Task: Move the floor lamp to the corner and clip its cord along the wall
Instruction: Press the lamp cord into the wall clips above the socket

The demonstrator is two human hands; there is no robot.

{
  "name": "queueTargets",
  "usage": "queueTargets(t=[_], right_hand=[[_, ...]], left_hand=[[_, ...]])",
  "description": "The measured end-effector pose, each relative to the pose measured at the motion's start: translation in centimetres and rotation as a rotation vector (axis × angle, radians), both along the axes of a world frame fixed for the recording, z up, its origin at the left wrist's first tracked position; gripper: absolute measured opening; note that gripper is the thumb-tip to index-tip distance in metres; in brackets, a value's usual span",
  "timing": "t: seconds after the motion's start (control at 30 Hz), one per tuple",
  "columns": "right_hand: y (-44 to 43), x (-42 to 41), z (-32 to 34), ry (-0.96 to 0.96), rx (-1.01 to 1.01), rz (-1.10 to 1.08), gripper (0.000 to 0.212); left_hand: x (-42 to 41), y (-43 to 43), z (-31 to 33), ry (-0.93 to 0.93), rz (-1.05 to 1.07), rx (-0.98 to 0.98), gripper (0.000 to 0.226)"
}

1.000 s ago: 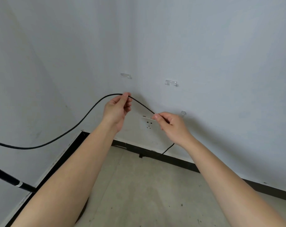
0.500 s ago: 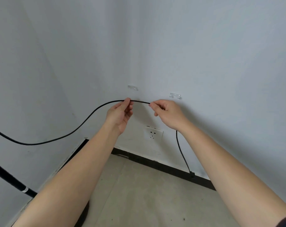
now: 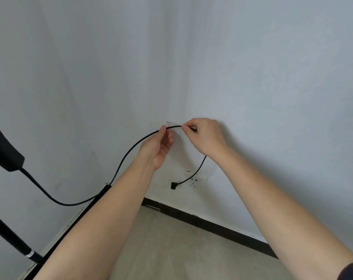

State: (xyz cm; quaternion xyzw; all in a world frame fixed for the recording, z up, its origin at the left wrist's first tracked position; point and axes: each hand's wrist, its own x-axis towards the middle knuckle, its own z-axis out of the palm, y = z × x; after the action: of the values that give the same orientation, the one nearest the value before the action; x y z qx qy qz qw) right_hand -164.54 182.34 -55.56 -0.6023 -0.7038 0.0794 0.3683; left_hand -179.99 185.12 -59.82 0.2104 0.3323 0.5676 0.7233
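We hold the black cord (image 3: 131, 150) in both hands, up against the wall (image 3: 252, 87) near the corner. Left hand (image 3: 158, 147): thumb and fingers closed lightly on the cord, palm turned toward us. Right hand (image 3: 203, 136): pinched tight on the cord, knuckles toward the wall. The short span between the two hands lies just at a clear clip (image 3: 171, 123), of which only the upper edge shows; we cannot tell whether the cord sits in it.

Against half a second ago: both hands are higher and closer to the wall, and the right hand now covers the spot where a second clip showed. The plug (image 3: 173, 185) then lay down at the baseboard (image 3: 212, 225); now it hangs free beside the wall socket (image 3: 197, 179), the cord's tail curving down to it from under the right wrist.

From the left hand the cord sags down and left, then rises to a black box (image 3: 5, 150) at the frame's left edge, which has newly come into view. The lamp pole (image 3: 8, 235) slants across the lower left corner, with a white band near its low end.
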Motion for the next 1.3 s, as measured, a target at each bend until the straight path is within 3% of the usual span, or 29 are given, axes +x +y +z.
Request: queueTargets(t=[0.53, 1.13, 1.3], right_hand=[[1.4, -1.0, -0.3, -0.049, 0.088, -0.027, 0.015], [1.2, -0.9, -1.1, -0.033, 0.199, 0.007, 0.013], [1.3, -0.8, -1.7, -0.037, 0.238, 0.009, 0.013]], left_hand=[[0.9, 0.7, 1.1, -0.201, 0.098, -0.186, 0.010], [0.6, 1.3, 1.3, -0.066, 0.126, -0.099, 0.006], [0.4, 1.3, 1.3, 0.061, 0.163, -0.050, 0.010]])
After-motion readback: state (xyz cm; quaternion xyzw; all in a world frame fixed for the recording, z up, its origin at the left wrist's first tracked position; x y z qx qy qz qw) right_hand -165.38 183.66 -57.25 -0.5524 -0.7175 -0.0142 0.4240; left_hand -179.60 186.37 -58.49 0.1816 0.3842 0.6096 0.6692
